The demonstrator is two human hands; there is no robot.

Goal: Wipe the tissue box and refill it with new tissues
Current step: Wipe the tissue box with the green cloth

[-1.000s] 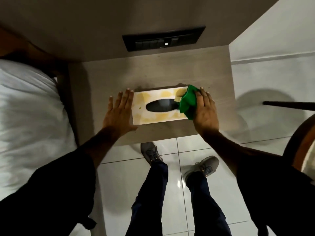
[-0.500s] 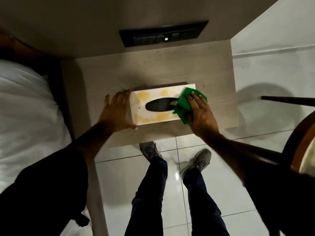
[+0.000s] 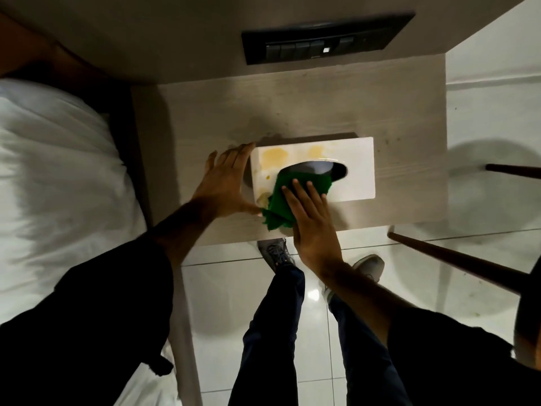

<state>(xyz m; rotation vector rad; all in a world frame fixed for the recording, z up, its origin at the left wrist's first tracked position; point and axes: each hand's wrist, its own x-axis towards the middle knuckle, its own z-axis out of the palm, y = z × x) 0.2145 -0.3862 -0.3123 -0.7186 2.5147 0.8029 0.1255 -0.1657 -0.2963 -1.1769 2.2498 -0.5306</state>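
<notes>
We kept the white tissue box (image 3: 345, 171) on the wooden bedside table (image 3: 292, 106), near its front edge. Our left hand (image 3: 225, 183) lay open, fingers straight, braced against the box's left end. Our right hand (image 3: 310, 218) pressed a green cloth (image 3: 281, 200) flat on the stained top, fingers spread beside the oval slot.

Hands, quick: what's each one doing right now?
Left hand: open, flat against the tissue box end.
Right hand: open, pressing the green cloth onto the box; not gripping.
</notes>
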